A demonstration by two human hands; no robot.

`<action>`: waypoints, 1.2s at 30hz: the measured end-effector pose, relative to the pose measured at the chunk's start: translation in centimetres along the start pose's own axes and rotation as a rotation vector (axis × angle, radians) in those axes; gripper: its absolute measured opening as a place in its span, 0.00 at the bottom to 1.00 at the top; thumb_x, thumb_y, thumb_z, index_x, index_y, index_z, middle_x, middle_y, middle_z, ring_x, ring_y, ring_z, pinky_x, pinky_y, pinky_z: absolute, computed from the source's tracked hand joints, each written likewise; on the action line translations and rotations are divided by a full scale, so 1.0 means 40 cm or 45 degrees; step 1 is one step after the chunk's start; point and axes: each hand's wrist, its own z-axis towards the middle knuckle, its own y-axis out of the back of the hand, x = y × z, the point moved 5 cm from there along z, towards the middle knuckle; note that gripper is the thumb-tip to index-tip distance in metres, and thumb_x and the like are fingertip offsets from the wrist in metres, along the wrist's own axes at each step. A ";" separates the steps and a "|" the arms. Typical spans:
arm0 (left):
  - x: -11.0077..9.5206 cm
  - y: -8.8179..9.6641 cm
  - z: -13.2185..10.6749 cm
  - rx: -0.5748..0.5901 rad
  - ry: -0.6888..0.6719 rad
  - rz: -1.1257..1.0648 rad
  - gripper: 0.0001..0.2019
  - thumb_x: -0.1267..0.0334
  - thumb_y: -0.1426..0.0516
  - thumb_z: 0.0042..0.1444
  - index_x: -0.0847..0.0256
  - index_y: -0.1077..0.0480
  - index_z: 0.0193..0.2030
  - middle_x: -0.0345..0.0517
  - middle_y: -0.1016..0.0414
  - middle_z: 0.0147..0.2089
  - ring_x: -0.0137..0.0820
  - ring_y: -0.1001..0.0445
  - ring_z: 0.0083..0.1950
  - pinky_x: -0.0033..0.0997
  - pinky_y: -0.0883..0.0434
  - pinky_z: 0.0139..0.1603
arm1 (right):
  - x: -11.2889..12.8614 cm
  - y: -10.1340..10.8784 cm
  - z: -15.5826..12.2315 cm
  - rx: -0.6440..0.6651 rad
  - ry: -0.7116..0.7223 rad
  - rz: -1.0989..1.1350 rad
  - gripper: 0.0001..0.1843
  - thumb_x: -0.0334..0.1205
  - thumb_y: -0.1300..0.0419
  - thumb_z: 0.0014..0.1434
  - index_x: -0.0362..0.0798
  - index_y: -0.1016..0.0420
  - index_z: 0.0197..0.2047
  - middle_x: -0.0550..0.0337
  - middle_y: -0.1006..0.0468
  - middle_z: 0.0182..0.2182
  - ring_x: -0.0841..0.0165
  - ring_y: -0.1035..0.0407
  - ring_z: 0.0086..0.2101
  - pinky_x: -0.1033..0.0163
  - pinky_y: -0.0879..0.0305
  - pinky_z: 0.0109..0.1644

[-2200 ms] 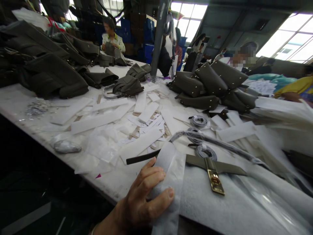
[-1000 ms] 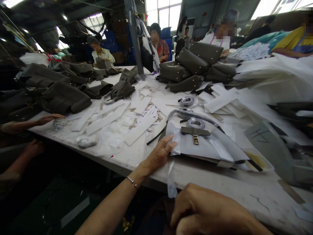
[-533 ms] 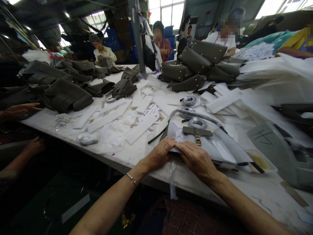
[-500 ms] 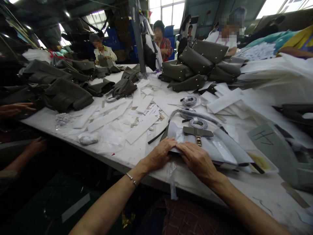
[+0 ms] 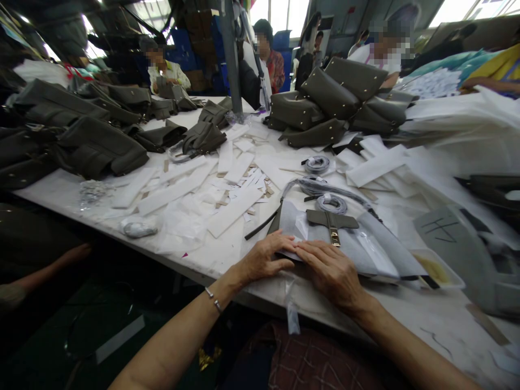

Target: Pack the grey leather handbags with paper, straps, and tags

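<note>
A dark olive-grey handbag (image 5: 333, 219) lies at the table's front edge, its panels covered in pale grey wrapping. A strap flap with a gold-coloured clasp shows on it. My left hand (image 5: 266, 255) holds the bag's near edge, fingers over the top and thumb in front, slightly apart from them. Right beside it, my right hand (image 5: 331, 268) presses its fingers together over the same edge; its thumb is hidden. The fingertips of both hands nearly meet. Behind the flap rest a wrapped handle (image 5: 304, 186) and a coiled, wrapped strap (image 5: 331, 203).
Several olive bags are piled at the back (image 5: 331, 103) and left (image 5: 101, 146). White foam strips (image 5: 235, 211) and paper scraps lie mid-table. A shallow tray (image 5: 439, 269) and a marked grey piece (image 5: 450, 238) are at right. A metal post (image 5: 231, 59) stands behind; other people sit around.
My left thumb has come out from under the bag's edge and now shows in front. My right hand stays on the edge, slightly lower. The view has shifted a little.
</note>
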 end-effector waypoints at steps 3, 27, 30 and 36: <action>0.000 -0.008 -0.006 -0.026 -0.137 0.104 0.08 0.70 0.47 0.64 0.61 0.28 0.47 0.51 0.21 0.50 0.34 0.26 0.59 0.48 0.39 0.68 | 0.010 0.017 -0.010 -0.048 0.048 0.092 0.17 0.28 0.44 0.63 0.48 0.26 0.53 0.53 0.19 0.47 0.64 0.27 0.49 0.54 0.33 0.57; -0.037 -0.043 -0.045 0.239 -0.251 0.879 0.14 0.68 0.50 0.65 0.60 0.35 0.56 0.49 0.27 0.59 0.38 0.41 0.70 0.56 0.60 0.74 | 0.121 -0.018 -0.066 0.060 -0.175 0.539 0.12 0.33 0.48 0.66 0.48 0.22 0.42 0.55 0.18 0.34 0.65 0.25 0.35 0.60 0.30 0.40; -0.042 -0.054 -0.040 0.213 -0.267 0.931 0.12 0.68 0.50 0.65 0.60 0.35 0.54 0.49 0.26 0.56 0.37 0.38 0.67 0.55 0.55 0.74 | 0.034 0.012 -0.025 -0.068 -0.803 0.901 0.10 0.44 0.39 0.62 0.48 0.20 0.34 0.56 0.18 0.29 0.66 0.26 0.30 0.62 0.29 0.36; -0.050 -0.087 -0.019 0.073 -0.285 1.077 0.12 0.71 0.52 0.66 0.63 0.37 0.55 0.50 0.26 0.53 0.35 0.33 0.62 0.51 0.45 0.71 | -0.056 0.016 0.022 -0.250 -1.549 1.677 0.21 0.53 0.25 0.39 0.44 0.22 0.26 0.57 0.20 0.25 0.68 0.27 0.27 0.63 0.26 0.34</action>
